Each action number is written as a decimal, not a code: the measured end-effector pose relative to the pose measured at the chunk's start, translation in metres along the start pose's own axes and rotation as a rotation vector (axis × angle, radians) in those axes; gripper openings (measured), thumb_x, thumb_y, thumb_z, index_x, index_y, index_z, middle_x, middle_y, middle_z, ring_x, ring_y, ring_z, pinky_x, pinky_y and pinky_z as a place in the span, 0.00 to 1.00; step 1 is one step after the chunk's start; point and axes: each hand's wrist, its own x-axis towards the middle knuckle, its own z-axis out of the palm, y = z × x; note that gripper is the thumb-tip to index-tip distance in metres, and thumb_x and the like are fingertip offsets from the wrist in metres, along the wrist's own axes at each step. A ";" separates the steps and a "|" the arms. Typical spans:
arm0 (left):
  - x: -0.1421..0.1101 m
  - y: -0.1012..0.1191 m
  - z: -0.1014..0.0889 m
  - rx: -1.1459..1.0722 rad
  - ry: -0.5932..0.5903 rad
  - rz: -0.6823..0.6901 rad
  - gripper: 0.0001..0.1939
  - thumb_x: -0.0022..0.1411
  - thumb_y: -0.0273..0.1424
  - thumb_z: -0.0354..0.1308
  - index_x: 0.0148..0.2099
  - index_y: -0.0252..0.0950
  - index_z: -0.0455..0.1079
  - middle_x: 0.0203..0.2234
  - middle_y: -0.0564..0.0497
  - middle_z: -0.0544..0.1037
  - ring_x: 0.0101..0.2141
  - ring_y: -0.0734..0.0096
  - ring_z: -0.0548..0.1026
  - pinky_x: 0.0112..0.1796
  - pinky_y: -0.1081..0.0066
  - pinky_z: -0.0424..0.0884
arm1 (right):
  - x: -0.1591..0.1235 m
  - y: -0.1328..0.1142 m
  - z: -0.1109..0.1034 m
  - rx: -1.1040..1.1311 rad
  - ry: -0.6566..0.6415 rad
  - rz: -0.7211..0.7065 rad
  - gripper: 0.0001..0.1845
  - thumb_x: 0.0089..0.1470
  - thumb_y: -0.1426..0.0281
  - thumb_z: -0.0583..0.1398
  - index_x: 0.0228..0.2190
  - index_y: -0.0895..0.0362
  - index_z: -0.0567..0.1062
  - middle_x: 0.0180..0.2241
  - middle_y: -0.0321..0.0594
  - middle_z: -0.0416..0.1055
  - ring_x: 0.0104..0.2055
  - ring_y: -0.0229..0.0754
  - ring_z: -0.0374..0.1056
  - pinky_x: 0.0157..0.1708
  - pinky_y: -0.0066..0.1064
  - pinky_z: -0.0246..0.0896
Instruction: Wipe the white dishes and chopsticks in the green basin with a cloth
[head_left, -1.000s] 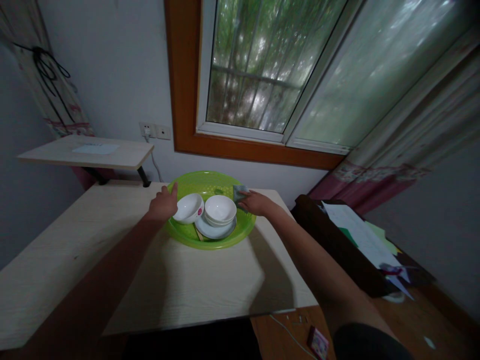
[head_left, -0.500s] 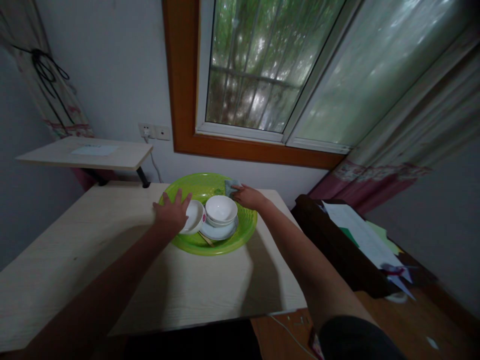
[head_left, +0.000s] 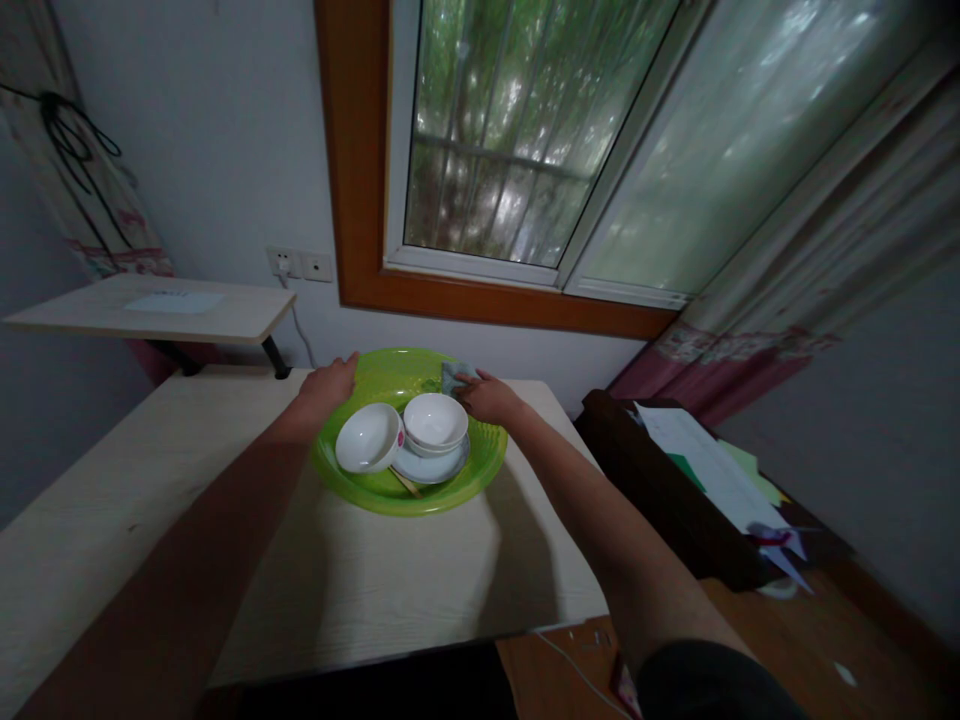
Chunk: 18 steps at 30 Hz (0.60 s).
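A green plastic basin [head_left: 397,503] rests on the light wooden table. Inside it, a white bowl [head_left: 369,438] leans at the left, and a second white bowl [head_left: 436,421], stacked on another, sits on a pale plate [head_left: 433,468]. The tip of a wooden chopstick-like piece [head_left: 406,482] shows near the plate. At the basin's far left rim, my left hand [head_left: 327,387] is closed on the edge, its fingertips partly hidden. My right hand [head_left: 490,397] pinches a grey-blue cloth [head_left: 452,374] against the inside of the far right wall.
A small raised shelf [head_left: 150,305] with a paper sheet stands on the table's left. Behind are a wall socket [head_left: 283,262] and a window. Right of the table, a dark brown piece of furniture [head_left: 637,480] bears papers. A white cable [head_left: 577,665] lies on the floor.
My left hand has moved off the left bowl, up and left to the basin's rim, leaving that bowl fully visible. My right hand stays with the cloth. The view has shifted slightly.
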 end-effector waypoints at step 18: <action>-0.019 0.016 0.005 0.039 -0.010 -0.154 0.36 0.76 0.30 0.34 0.82 0.28 0.45 0.62 0.22 0.71 0.55 0.38 0.79 0.53 0.47 0.76 | -0.072 -0.040 -0.049 0.515 -0.402 0.091 0.23 0.70 0.55 0.57 0.36 0.52 0.88 0.37 0.43 0.86 0.39 0.49 0.81 0.47 0.39 0.73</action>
